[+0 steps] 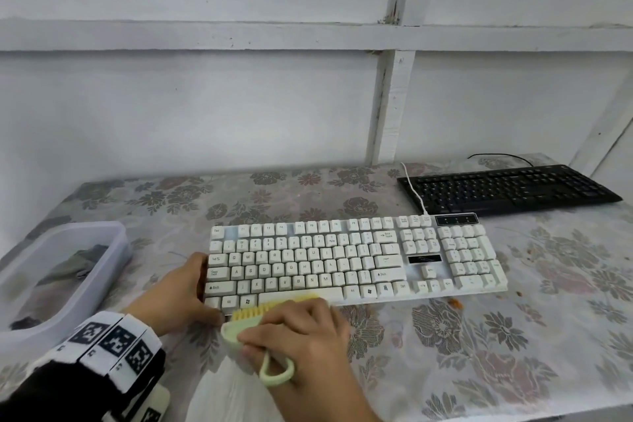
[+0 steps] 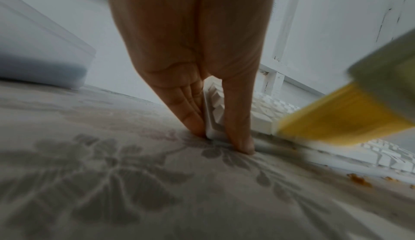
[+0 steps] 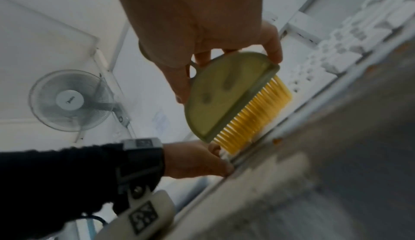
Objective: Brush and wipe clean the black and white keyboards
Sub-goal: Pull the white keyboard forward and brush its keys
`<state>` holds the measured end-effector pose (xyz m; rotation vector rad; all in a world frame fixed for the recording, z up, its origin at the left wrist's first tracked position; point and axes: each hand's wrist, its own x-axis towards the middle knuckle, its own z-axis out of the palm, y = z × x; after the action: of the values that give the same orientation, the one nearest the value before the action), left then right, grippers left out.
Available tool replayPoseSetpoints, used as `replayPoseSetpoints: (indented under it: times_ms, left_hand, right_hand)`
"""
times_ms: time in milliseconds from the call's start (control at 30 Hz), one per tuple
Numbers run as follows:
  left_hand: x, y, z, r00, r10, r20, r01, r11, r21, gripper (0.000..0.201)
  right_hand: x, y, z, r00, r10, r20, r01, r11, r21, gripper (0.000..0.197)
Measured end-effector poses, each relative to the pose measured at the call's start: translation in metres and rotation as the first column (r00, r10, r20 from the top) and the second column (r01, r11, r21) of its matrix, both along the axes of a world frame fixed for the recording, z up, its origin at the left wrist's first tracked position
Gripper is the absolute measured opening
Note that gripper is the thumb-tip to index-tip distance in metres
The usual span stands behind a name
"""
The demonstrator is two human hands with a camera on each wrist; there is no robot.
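Note:
The white keyboard (image 1: 342,260) lies across the middle of the floral table cover (image 1: 479,336). My left hand (image 1: 188,288) pinches its front left corner: fingers (image 2: 191,112) lie along the left end and the thumb (image 2: 238,119) runs along the front edge. My right hand (image 1: 301,336) grips a pale green brush (image 1: 236,329), and its yellow bristles (image 3: 253,114) rest on the front edge beside the space bar. The black keyboard (image 1: 507,188) lies untouched at the back right.
A translucent tub (image 1: 116,243) with a dark cloth (image 1: 75,264) inside stands at the left. The white cable (image 1: 414,192) crosses the black keyboard's left end. Orange crumbs (image 1: 455,301) lie before the white keyboard. Something thin, white and crinkled (image 1: 222,390) lies below my right hand. The wall is close behind.

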<state>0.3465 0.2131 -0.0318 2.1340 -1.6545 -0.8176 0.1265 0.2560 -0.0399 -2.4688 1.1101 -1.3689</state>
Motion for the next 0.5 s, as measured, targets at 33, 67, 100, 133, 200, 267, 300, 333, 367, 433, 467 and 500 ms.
replayPoseSetpoints:
  times_ms: [33, 67, 100, 133, 200, 267, 300, 333, 367, 433, 467, 500]
  left_hand:
    - [0.000, 0.000, 0.000, 1.000, -0.003, 0.000, 0.003, 1.000, -0.003, 0.085]
    - [-0.001, -0.001, 0.000, 1.000, -0.006, 0.000, 0.006, 1.000, -0.002, 0.083]
    - [-0.001, 0.000, 0.001, 1.000, -0.008, -0.005, 0.009, 1.000, 0.003, 0.083]
    - [-0.001, 0.000, 0.001, 1.000, -0.010, -0.017, 0.010, 1.000, 0.009, 0.082]
    - [-0.001, 0.000, 0.001, 1.000, -0.013, -0.027, 0.013, 1.000, 0.016, 0.082]
    - [0.000, 0.000, 0.001, 1.000, -0.013, -0.020, 0.013, 1.000, 0.014, 0.083]
    - [0.000, 0.000, 0.001, 1.000, -0.012, -0.017, 0.012, 1.000, 0.014, 0.083]
    - [0.000, -0.001, 0.001, 1.000, -0.012, -0.014, 0.013, 1.000, 0.014, 0.083]
    - [0.000, -0.001, 0.001, 1.000, -0.014, -0.013, 0.014, 1.000, 0.012, 0.082]
    - [0.000, -0.001, 0.000, 1.000, -0.012, -0.015, 0.012, 1.000, 0.006, 0.082]
    - [0.000, -0.001, 0.000, 1.000, -0.012, -0.011, 0.012, 1.000, 0.002, 0.083]
    - [0.000, -0.001, 0.000, 1.000, -0.012, -0.005, 0.012, 1.000, -0.003, 0.084]
  right_hand:
    - [0.003, -0.001, -0.003, 1.000, -0.006, -0.007, 0.006, 1.000, 0.009, 0.019]
    - [0.001, -0.005, -0.007, 1.000, -0.023, -0.017, 0.023, 1.000, 0.013, 0.019]
    - [-0.004, -0.009, -0.009, 0.999, -0.044, -0.023, 0.044, 0.999, 0.016, 0.021]
    - [-0.012, -0.013, -0.011, 0.998, -0.066, -0.021, 0.067, 0.998, 0.016, 0.022]
    - [-0.034, -0.020, -0.012, 0.993, -0.121, -0.007, 0.121, 0.992, 0.019, 0.018]
    - [-0.050, -0.021, -0.007, 0.985, -0.171, 0.026, 0.171, 0.985, 0.018, 0.018]
    - [-0.054, -0.019, -0.004, 0.983, -0.177, 0.048, 0.177, 0.984, 0.015, 0.018]
    - [-0.053, -0.016, 0.000, 0.984, -0.165, 0.063, 0.165, 0.986, 0.010, 0.018]
    - [-0.048, -0.012, 0.003, 0.988, -0.138, 0.067, 0.138, 0.990, 0.000, 0.017]
    - [-0.032, -0.005, 0.003, 0.996, -0.084, 0.042, 0.085, 0.996, -0.027, 0.018]
    - [-0.022, -0.003, 0.002, 0.997, -0.072, 0.013, 0.073, 0.997, -0.032, 0.019]
    - [-0.012, -0.001, 0.000, 0.997, -0.070, -0.021, 0.069, 0.997, -0.030, 0.019]
